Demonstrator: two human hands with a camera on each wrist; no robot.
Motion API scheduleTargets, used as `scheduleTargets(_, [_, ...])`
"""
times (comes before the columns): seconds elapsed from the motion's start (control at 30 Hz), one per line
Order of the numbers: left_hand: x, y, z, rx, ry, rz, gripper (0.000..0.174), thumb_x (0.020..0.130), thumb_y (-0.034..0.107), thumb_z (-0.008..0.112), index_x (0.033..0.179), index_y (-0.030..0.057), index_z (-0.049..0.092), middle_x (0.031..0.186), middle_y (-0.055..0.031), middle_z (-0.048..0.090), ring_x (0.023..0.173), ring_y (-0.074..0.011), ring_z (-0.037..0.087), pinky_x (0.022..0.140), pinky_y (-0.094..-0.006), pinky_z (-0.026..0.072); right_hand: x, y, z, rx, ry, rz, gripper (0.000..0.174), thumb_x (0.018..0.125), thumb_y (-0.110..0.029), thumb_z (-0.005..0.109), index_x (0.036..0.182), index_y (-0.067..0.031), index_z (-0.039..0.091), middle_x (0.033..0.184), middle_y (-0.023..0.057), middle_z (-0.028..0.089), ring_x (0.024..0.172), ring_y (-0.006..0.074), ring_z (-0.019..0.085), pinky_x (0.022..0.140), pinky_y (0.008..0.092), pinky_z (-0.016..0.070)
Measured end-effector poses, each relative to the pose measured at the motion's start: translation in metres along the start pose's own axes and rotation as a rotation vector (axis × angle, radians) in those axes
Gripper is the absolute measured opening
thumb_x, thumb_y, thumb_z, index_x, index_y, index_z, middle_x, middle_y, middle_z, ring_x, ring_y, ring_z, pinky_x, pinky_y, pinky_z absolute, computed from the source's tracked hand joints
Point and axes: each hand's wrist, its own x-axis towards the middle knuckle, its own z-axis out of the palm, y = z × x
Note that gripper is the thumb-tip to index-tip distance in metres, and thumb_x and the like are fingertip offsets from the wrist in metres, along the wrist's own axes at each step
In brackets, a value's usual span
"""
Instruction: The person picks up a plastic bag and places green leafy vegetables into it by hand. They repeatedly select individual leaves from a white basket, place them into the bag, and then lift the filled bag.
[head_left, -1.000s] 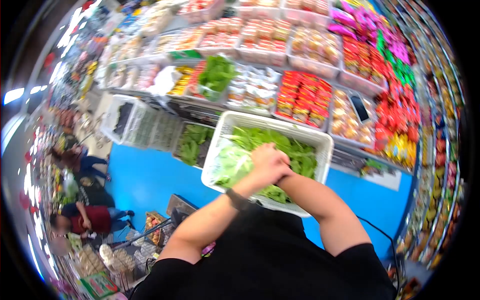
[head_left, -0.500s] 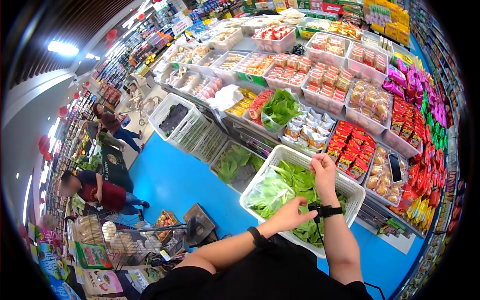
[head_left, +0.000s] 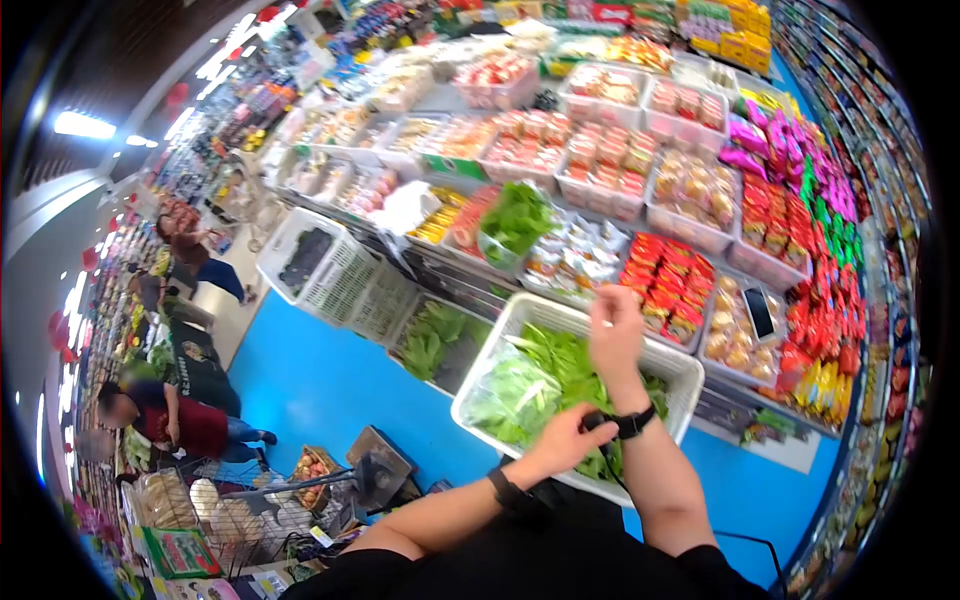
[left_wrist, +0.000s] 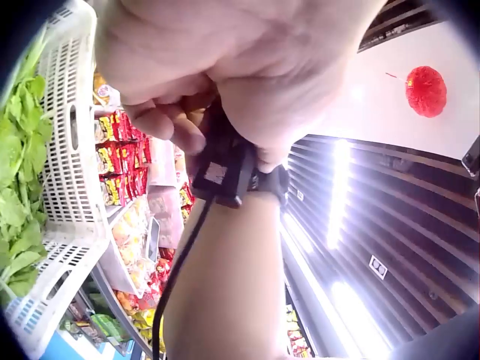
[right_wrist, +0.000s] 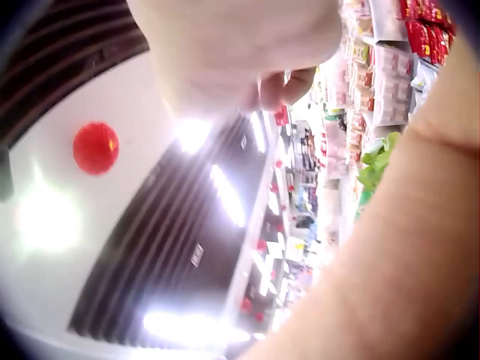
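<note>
In the head view my left hand (head_left: 568, 440) is at my right wrist, with its fingers around a small black wrist camera (head_left: 596, 422) on a strap. The left wrist view shows those fingers curled about the black box (left_wrist: 223, 171), from which a thin cable hangs. My right hand (head_left: 616, 335) is raised, its fingers loosely bent and holding nothing. Below both hands stands a white slatted basket (head_left: 488, 352) of leafy greens (head_left: 560, 350). A clear plastic bag of greens (head_left: 510, 392) lies at the basket's left end.
Behind the basket a display holds tubs of red snack packets (head_left: 668, 275), buns and a phone (head_left: 758, 312). A bagged bunch of greens (head_left: 518, 220) sits on it. Further crates (head_left: 345, 285) stand left. A shopping cart (head_left: 240, 515) and a person (head_left: 200, 420) are at lower left.
My hands were together over the greens a second ago. My right hand has since risen, and my left has closed in on the wrist camera. The head view has turned.
</note>
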Motion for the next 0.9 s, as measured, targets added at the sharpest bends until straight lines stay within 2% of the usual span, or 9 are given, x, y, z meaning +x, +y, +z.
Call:
scheduleTargets(0.07, [0.005,-0.013,-0.004,0.117,-0.051,0.025,0.043,0.098,0.039,0.082,0.116,0.0013,0.072,0.088,-0.007,0.073,0.077,-0.0149,0.064,0.072,-0.0344,0.054,-0.006,-0.008,-0.001,-0.484,-0.193,-0.524,0.019,0.085,-0.001,0.073,0.103,-0.0055,0.069,0.09,0.0139,0.065,0.088,0.0349,0.064,0.079,0.0456,0.0519])
scheduleTargets(0.2, [0.003,-0.052,-0.014,0.119,-0.216,0.041,0.053,0.101,0.036,0.077,0.138,0.0001,0.068,0.12,-0.0173,0.078,0.105,-0.0245,0.074,0.093,-0.0381,0.0587,-0.037,0.026,-0.016,-0.568,-0.41,-0.468,0.022,0.082,-0.006,0.074,0.104,-0.0058,0.07,0.092,0.0105,0.066,0.091,0.034,0.064,0.079,0.047,0.0511])
scheduleTargets(0.27, [-0.006,-0.062,-0.029,0.244,-0.184,0.049,0.058,0.101,0.038,0.077,0.145,0.002,0.065,0.133,-0.0209,0.074,0.12,-0.0298,0.073,0.103,-0.0406,0.0573,-0.07,0.07,-0.035,-0.664,-0.481,-0.244,0.017,0.089,-0.014,0.07,0.104,-0.0061,0.07,0.095,0.0141,0.067,0.094,0.0378,0.065,0.081,0.0491,0.0522])
scheduleTargets(0.37, [-0.012,-0.092,-0.055,0.524,-0.105,0.084,0.055,0.098,0.041,0.077,0.136,0.0017,0.071,0.126,-0.0246,0.075,0.12,-0.0408,0.072,0.104,-0.0451,0.0565,-0.143,0.159,-0.087,-0.8,-0.662,0.311,0.021,0.095,-0.022,0.063,0.103,-0.0038,0.07,0.102,0.0258,0.072,0.096,0.0481,0.069,0.085,0.0578,0.0559])
scheduleTargets(0.43, [-0.014,-0.12,-0.074,0.636,-0.034,0.043,0.055,0.096,0.041,0.078,0.132,-0.0002,0.072,0.124,-0.0257,0.075,0.118,-0.0425,0.071,0.105,-0.0472,0.0553,-0.199,0.21,-0.131,-0.902,-0.868,0.662,0.03,0.091,-0.027,0.066,0.103,-0.0024,0.077,0.111,0.0289,0.075,0.104,0.0484,0.072,0.091,0.0556,0.0595])
scheduleTargets(0.6, [-0.022,-0.198,-0.108,0.84,0.274,-0.104,0.074,0.085,0.031,0.085,0.149,0.0034,0.057,0.147,-0.0227,0.059,0.132,-0.0443,0.057,0.11,-0.0517,0.0507,-0.263,0.214,-0.171,-1.098,-0.932,1.212,0.037,0.095,-0.029,0.067,0.115,-0.0002,0.08,0.123,0.0279,0.076,0.115,0.0447,0.074,0.097,0.0549,0.0602])
scheduleTargets(0.73, [-0.023,-0.224,-0.132,0.886,0.389,-0.191,0.082,0.08,0.026,0.088,0.148,0.0003,0.052,0.151,-0.0253,0.053,0.129,-0.0456,0.057,0.108,-0.0537,0.0509,-0.276,0.221,-0.133,-0.837,-1.125,0.988,0.061,0.096,-0.049,0.07,0.13,0.0019,0.075,0.139,0.0267,0.071,0.118,0.0467,0.072,0.102,0.0506,0.058])
scheduleTargets(0.87, [-0.008,-0.266,-0.149,0.947,0.164,-0.327,0.064,0.085,0.035,0.083,0.14,0.0079,0.065,0.138,-0.0177,0.066,0.127,-0.0422,0.058,0.106,-0.0564,0.0509,-0.295,0.232,-0.06,-0.652,-1.253,0.838,0.086,0.092,-0.07,0.068,0.131,0.0053,0.073,0.134,0.0292,0.072,0.119,0.0473,0.07,0.104,0.0508,0.0556])
scheduleTargets(0.9, [-0.003,-0.277,-0.152,0.956,0.165,-0.312,0.048,0.088,0.037,0.078,0.127,0.0108,0.074,0.127,-0.0165,0.072,0.123,-0.0432,0.061,0.105,-0.0573,0.0512,-0.295,0.232,-0.045,-0.666,-1.318,0.792,0.091,0.091,-0.076,0.066,0.132,0.0054,0.072,0.131,0.0299,0.073,0.122,0.0459,0.069,0.105,0.0506,0.0543])
